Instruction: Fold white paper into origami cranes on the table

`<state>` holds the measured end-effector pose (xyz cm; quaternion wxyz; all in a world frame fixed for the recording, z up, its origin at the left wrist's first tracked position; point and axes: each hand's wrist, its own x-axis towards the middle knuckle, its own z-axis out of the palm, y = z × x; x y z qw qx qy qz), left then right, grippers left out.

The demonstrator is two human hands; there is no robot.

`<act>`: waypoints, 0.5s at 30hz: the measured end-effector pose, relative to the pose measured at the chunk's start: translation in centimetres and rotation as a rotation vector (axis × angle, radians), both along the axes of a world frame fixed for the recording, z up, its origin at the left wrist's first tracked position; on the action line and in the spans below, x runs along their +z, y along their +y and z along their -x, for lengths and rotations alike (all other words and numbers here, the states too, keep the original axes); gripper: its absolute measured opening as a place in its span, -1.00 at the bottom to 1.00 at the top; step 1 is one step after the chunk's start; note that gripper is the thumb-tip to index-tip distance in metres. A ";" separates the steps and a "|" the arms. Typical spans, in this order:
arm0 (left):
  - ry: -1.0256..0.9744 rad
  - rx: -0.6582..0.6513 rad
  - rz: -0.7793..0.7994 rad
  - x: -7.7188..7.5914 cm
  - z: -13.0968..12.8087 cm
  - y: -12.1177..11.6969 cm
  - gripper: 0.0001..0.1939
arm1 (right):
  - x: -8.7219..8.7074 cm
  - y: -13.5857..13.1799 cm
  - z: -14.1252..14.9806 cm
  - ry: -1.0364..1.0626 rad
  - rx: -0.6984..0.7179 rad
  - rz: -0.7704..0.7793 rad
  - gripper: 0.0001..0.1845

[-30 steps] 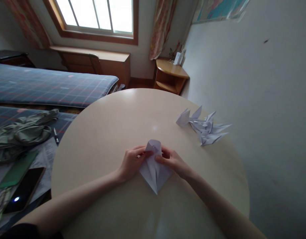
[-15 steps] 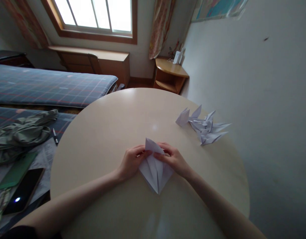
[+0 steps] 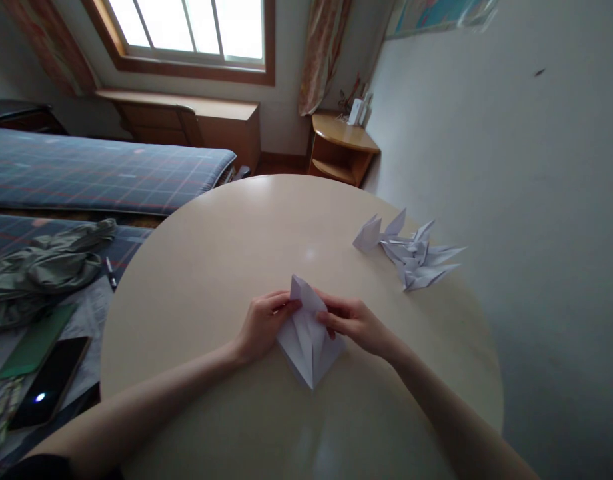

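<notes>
A sheet of white paper (image 3: 309, 343), folded into a kite-like shape with a raised upper flap, is at the near middle of the round table (image 3: 211, 267). My left hand (image 3: 265, 321) pinches its left edge near the top, thumb in front and fingers behind. On the other side, my right hand (image 3: 354, 323) grips the right edge of the flap between thumb and fingers. The paper's lower point faces me. Several folded white paper pieces (image 3: 411, 257) with pointed tips lie clustered at the table's right side.
To the left, a plaid mattress (image 3: 131, 233) carries a crumpled green-grey cloth (image 3: 46, 267), a pen (image 3: 110, 273), a green booklet (image 3: 36, 340) and a dark phone (image 3: 49, 383). A wall (image 3: 546, 200) runs along the right. Behind stand a desk (image 3: 221, 110) and a corner shelf (image 3: 344, 133).
My right thumb and fingers have shifted slightly right along the flap, away from the centre. My left hand keeps its hold almost unmoved.
</notes>
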<state>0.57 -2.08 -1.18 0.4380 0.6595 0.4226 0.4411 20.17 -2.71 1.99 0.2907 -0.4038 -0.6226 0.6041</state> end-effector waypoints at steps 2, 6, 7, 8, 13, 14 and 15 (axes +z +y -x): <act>-0.002 -0.018 0.000 -0.1 0.0 0.0 -0.76 | 0.0 0.1 -0.1 0.028 -0.017 0.049 -0.39; 0.002 -0.033 -0.053 -0.1 0.0 -0.1 -0.78 | 0.0 0.4 -0.2 0.078 -0.068 0.150 -0.39; 0.004 -0.032 -0.060 -0.1 0.0 -0.2 -0.78 | 0.0 0.5 -0.2 0.096 -0.075 0.173 -0.42; 0.004 -0.032 -0.059 -0.1 0.0 -0.2 -0.78 | 0.0 0.5 -0.1 0.117 -0.082 0.195 -0.45; -0.085 -0.082 0.084 0.4 0.2 0.0 -0.73 | -0.1 0.6 -0.1 0.216 -0.158 0.286 -0.60; -0.110 -0.093 0.116 0.5 0.3 0.1 -0.72 | -0.2 0.7 -0.2 0.234 -0.181 0.296 -0.63; -0.123 -0.095 0.135 0.5 0.4 0.2 -0.72 | -0.3 0.7 -0.2 0.250 -0.200 0.305 -0.66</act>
